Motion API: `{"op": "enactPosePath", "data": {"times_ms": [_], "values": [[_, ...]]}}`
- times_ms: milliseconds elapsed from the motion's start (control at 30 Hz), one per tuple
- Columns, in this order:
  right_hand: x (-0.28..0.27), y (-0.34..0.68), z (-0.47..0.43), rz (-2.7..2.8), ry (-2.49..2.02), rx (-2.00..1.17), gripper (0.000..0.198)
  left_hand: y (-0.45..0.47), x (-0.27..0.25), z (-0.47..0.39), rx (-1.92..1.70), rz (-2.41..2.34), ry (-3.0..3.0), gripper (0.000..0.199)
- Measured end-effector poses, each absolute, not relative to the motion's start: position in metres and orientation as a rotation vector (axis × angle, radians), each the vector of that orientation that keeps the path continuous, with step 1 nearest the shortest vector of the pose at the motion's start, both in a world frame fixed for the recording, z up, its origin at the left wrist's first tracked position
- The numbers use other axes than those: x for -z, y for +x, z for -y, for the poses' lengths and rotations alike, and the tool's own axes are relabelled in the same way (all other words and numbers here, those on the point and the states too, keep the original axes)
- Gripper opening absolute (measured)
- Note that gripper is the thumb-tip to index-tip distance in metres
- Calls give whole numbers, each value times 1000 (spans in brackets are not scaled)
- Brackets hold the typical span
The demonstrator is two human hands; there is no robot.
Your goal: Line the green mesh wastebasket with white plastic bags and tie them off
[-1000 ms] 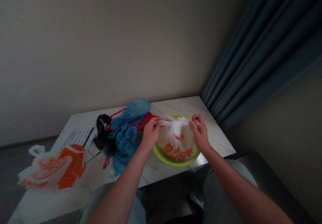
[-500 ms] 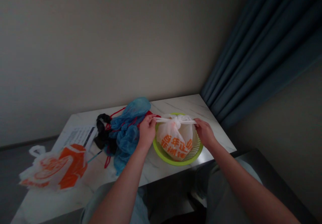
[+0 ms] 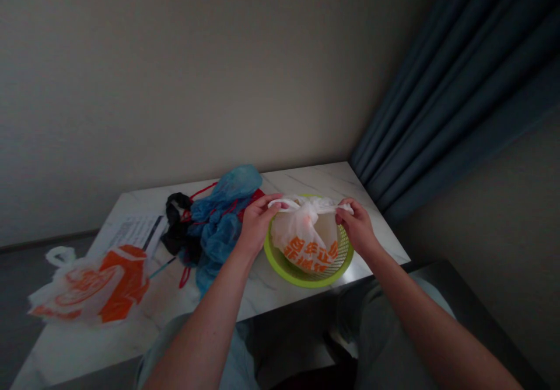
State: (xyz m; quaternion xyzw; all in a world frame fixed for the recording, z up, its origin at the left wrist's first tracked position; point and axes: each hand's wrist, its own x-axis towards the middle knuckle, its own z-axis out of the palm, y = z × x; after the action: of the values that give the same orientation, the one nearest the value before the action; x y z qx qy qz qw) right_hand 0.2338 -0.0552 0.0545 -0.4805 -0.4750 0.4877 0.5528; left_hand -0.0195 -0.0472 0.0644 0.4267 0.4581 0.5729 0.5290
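Your left hand (image 3: 256,223) pinches one end of the twisted white top, thumb against fingers, and your right hand (image 3: 356,226) grips the other end, a bit of it poking out past your fingertips. Between them, the stretch runs nearly level through a knot. The knotted bag (image 3: 306,241), white with orange lettering, hangs just below and between your two hands, inside the rim of the green basket (image 3: 306,284); whether its base rests on the basket floor, you cannot tell from here.

Just left of your left hand, partly behind it, is a red bag (image 3: 256,197), with crumpled blue bags (image 3: 221,232) next to it and a black bag (image 3: 177,226) beyond. Farther left lie a printed sheet (image 3: 133,229) and, nearer you, another white-and-orange bag (image 3: 94,285). The marbled bench (image 3: 258,293) carries all this. Beyond your right hand hangs a blue curtain (image 3: 459,80).
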Motion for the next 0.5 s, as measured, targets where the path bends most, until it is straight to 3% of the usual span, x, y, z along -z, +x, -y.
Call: {"op": "enactPosePath", "data": {"times_ms": [133, 267, 367, 500], "values": [[-58, 230, 54, 1229, -1153, -1068, 12, -14, -67, 54, -1288, -1046, 1220, 36], [-66, 220, 55, 1409, -1104, -873, 5, -7, -63, 56, -1277, -931, 1362, 53], [-69, 211, 58, 1446, -1125, -923, 8, -2, -60, 59, -1270, -966, 1514, 61], [-66, 201, 62, 1551, -1139, -1023, 18, 4, -60, 65, -1165, -1044, 1697, 57]]}}
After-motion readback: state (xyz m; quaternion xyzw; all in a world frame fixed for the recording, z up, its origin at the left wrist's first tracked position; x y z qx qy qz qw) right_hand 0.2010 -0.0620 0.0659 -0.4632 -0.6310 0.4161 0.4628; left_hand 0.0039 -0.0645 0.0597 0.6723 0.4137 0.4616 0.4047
